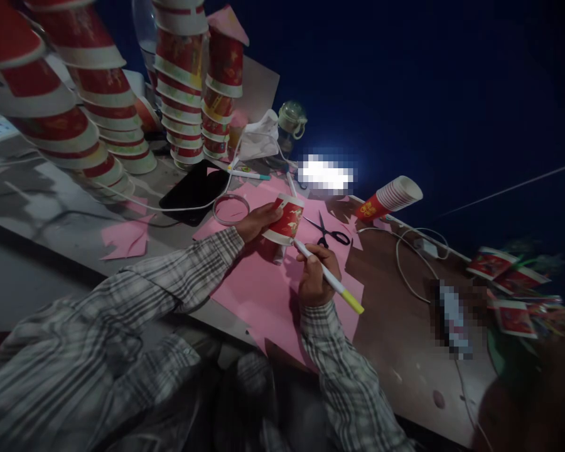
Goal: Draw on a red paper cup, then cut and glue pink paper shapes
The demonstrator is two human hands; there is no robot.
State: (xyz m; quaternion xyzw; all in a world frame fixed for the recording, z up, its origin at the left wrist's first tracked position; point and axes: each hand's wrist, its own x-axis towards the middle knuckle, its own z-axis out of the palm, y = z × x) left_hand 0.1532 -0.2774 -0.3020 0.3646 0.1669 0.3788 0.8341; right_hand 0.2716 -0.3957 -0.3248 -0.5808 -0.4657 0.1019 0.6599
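Observation:
My left hand is closed on a red and white paper cup, tilted above pink paper. In my right hand is a white marker with a yellow end. The marker's other end meets the cup's lower white rim, or comes very near it. Black-handled scissors lie open on the pink paper, just beyond my right hand. A roll of clear tape lies left of the cup, and a black phone lies behind my left forearm.
Tall stacks of red cups stand at the back left. A nested cup stack leans at the back right, near a white cable. A lidded jar stands at the back. Cut cup pieces are at the far right.

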